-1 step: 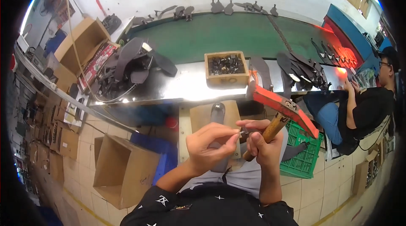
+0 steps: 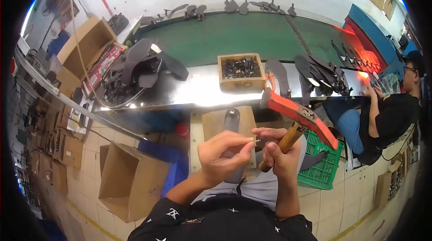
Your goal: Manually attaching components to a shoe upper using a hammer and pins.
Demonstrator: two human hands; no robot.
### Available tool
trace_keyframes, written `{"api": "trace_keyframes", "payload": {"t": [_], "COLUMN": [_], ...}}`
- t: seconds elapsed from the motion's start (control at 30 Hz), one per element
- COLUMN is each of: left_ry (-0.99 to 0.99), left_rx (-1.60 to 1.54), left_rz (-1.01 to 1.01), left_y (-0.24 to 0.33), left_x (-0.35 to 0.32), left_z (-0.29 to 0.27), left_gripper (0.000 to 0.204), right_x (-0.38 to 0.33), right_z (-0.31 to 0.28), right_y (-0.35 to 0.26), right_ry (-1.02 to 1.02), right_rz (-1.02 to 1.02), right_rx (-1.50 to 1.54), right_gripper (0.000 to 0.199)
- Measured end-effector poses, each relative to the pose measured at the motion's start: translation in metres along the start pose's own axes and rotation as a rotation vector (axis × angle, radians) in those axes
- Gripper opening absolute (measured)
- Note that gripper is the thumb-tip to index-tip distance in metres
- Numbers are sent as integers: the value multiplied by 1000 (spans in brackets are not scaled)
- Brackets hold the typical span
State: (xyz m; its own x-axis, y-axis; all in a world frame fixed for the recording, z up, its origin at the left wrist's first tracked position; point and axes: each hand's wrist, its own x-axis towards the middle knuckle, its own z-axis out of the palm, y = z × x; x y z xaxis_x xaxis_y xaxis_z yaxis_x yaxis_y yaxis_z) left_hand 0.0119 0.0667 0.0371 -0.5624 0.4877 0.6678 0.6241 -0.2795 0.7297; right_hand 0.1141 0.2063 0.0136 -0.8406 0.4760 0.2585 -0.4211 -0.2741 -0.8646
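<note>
My left hand (image 2: pixel 222 154) pinches a small thin nail (image 2: pixel 257 141) between thumb and forefinger. My right hand (image 2: pixel 280 153) is closed around the wooden handle of a hammer (image 2: pixel 299 115) with a red head, which points up and to the right. The right hand's fingertips meet the left hand's at the nail. Just beyond and below the hands, a dark metal stand (image 2: pixel 231 118) rises in front of a wooden board (image 2: pixel 215 124). My lap partly hides its lower end.
A wooden box of small dark parts (image 2: pixel 241 83) sits on the shiny bench edge by a green conveyor belt (image 2: pixel 234 34). Dark shoe pieces (image 2: pixel 144 67) lie to the left. An open cardboard box (image 2: pixel 130 182) stands lower left, a green crate (image 2: pixel 321 171) right. Another person (image 2: pixel 389 115) sits at the far right.
</note>
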Motion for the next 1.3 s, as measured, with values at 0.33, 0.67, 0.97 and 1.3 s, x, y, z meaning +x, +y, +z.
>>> {"api": "trace_keyframes", "payload": {"t": [0.33,0.67,0.97,1.3], "left_ry": [59,129,-240,-102], "left_rx": [-196,-395,419,481], "left_rz": [-241,-558,-305,-309], "left_y": [-16,-78,-183,-158], "left_x": [-15,-33,-16,-38], "left_z": [6,-3,-15,-22], "left_gripper": [6,6,41,31], "right_x": [1,29,88,84], "right_z": [4,-3,-24,-18], "right_y": [18,44,86,92], "right_ry": [36,8,-109,-320], "right_rz": [47,213,35,-112], "right_rx": [-24,-477,-654,-800], "right_gripper": [26,22,21,25]}}
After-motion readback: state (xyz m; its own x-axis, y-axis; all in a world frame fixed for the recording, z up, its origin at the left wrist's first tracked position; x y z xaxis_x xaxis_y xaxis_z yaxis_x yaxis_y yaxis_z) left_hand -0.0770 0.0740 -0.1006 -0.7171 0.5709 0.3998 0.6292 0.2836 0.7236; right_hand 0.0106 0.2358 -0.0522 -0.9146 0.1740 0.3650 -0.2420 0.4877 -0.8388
